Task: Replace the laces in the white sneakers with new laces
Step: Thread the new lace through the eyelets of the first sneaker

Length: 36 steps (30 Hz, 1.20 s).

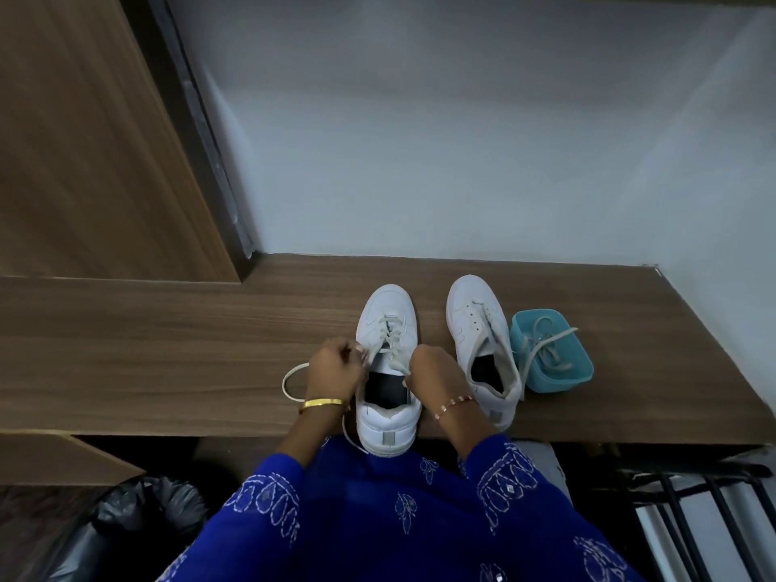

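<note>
Two white sneakers stand toes-away on a wooden desk [168,338]. The left sneaker [388,409] is partly laced with a pale lace [388,329] crossing its upper eyelets. My left hand [336,367] pinches one lace end at the shoe's left side; the slack loops over the desk [289,382]. My right hand [434,371] grips the other lace end at the shoe's right side. The right sneaker [470,312] stands beside it with a lace [493,329] running loosely along its eyelets.
A teal plastic tub [579,371] holding tangled laces [546,346] sits right of the right sneaker. A wooden cabinet panel [84,140] rises at the back left, a grey wall behind. A black bin bag [126,522] lies below left, a black metal rack [693,497] below right.
</note>
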### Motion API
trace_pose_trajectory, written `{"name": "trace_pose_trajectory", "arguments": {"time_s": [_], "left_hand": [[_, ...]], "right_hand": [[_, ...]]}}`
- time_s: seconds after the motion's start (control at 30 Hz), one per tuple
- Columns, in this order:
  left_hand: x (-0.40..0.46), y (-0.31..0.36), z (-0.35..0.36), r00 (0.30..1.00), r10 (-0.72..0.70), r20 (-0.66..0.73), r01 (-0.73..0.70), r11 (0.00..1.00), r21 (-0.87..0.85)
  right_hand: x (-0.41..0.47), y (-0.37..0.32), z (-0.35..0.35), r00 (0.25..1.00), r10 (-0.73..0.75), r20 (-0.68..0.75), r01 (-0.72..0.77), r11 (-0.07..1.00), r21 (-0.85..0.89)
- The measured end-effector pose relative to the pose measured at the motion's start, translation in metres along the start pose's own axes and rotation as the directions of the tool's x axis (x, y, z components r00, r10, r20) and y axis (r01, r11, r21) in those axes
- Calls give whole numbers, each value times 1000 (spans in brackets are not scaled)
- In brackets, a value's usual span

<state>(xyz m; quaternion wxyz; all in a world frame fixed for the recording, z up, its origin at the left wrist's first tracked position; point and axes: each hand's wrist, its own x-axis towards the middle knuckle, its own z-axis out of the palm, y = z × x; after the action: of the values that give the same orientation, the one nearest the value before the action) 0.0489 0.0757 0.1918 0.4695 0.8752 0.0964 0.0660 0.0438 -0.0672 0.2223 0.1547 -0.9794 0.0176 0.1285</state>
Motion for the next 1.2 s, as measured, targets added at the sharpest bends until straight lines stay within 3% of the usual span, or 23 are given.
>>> {"name": "trace_pose_trajectory", "arguments": {"time_s": [0.03, 0.07, 0.13, 0.17, 0.2, 0.23, 0.37, 0.5, 0.57, 0.63, 0.7, 0.73, 0.93, 1.07, 1.2], "left_hand": [[2, 3, -3, 993, -119, -14, 114, 975, -190], [4, 6, -8, 968, -252, 6, 230, 871, -435], [12, 9, -19, 881, -444, 162, 373, 443, -815], [15, 7, -25, 840, -492, 231, 386, 243, -890], [21, 2, -32, 797, -540, 269, 387, 115, -915], [25, -1, -40, 761, -586, 279, 385, 62, -921], [32, -17, -51, 713, -682, 165, 399, 201, -895], [33, -32, -39, 732, -679, 61, 532, 513, -674], [31, -35, -32, 791, -602, 107, 586, 695, -416], [26, -37, -28, 869, -456, 193, 469, 883, -30], [22, -36, -26, 931, -309, 194, 236, 915, 328], [20, -33, -25, 951, -251, 179, 161, 901, 403], [6, -7, -6, 970, -19, 242, -60, 947, 316], [2, -3, -1, 985, 0, 172, -50, 956, 288], [10, -6, -6, 990, -58, 128, 41, 990, 133]], "right_hand": [[0, 0, 0, 1000, -2, -1, 2, 1000, 1], [-1, 1, 0, 1000, -5, -2, 5, 1000, 3], [-1, 3, 0, 1000, -11, -6, 11, 1000, 9], [-1, 3, 0, 1000, -9, -7, 9, 1000, 16], [-1, 4, 0, 1000, -4, -7, 4, 1000, 24], [-1, 4, -1, 1000, 0, -9, 0, 1000, 28], [-2, 3, 1, 1000, -6, -12, 6, 1000, 14], [0, 1, 2, 1000, -4, -9, 4, 1000, 18], [1, 2, 1, 1000, 9, -3, -9, 1000, 27], [1, 4, 2, 1000, 6, -4, -6, 1000, 29], [2, 4, 3, 1000, 0, -18, 0, 1000, 25], [2, 4, 4, 1000, -3, -29, 4, 1000, 21], [1, 2, 6, 999, -15, -38, 15, 1000, 5], [2, 4, 6, 999, -11, -35, 11, 1000, 5], [1, 3, 6, 999, -16, -40, 16, 1000, -5]]}}
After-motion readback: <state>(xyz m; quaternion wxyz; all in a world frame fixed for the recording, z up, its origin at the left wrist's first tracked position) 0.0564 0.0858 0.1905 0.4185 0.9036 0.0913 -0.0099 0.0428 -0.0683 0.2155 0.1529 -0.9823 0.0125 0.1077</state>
